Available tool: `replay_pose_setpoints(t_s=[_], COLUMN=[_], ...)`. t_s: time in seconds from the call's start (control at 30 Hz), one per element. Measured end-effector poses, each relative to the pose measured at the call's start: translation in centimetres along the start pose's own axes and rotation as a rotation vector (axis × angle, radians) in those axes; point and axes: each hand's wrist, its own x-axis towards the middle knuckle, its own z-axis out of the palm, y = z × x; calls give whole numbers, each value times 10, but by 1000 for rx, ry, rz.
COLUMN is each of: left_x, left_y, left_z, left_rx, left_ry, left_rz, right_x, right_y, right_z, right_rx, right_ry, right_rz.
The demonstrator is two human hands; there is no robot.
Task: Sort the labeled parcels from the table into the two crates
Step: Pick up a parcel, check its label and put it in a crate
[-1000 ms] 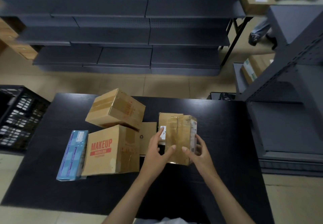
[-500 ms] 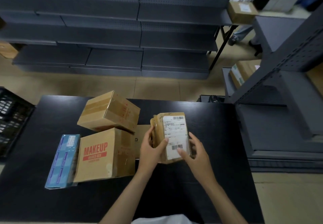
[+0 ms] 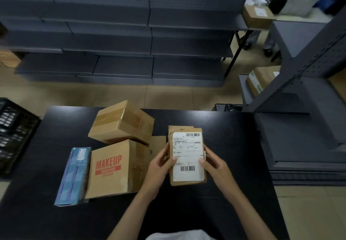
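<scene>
Grip looks light — left hand [image 3: 159, 166] and right hand [image 3: 215, 166] each pinch a side edge of the parcel [image 3: 187, 157], held label-up over the bench [image 3: 224, 211], so it could slip onto the boxes [image 3: 110, 170] beside it, or a misread label could send it wrongly into the crate [image 3: 16, 133] at far left.

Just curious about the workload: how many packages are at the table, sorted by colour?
Brown cardboard: 4 (taped box, MAKEUP box, flat cardboard piece, held labeled parcel)
Blue: 1 (blue box)
Total: 5 in plain view
</scene>
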Motion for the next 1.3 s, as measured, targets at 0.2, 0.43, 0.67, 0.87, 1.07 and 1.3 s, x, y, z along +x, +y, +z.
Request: replay_pose_setpoints(t_s=[0.2, 0.43, 0.67, 0.87, 1.07, 1.3], left_x=[-1, -8, -12, -14, -14, -10], left_y=[6, 5, 5, 11, 14, 12], left_z=[1, 9, 13, 15, 18, 16], left_rx=[85, 67, 21, 57, 80, 51], left_ry=[-33, -3, 34, 25, 50, 93], left_rz=[15, 35, 27, 54, 84, 81], right_x=[-5, -4, -8, -8, -4, -3], right_y=[3, 8, 12, 18, 22, 21], right_z=[6, 6, 15, 19, 16, 16], right_rx=[-21, -50, -46, -107, -141, -129], right_ry=[-11, -3, 92, 134, 182, 248], right_rz=[-21, -31, -47, -64, -59, -84])
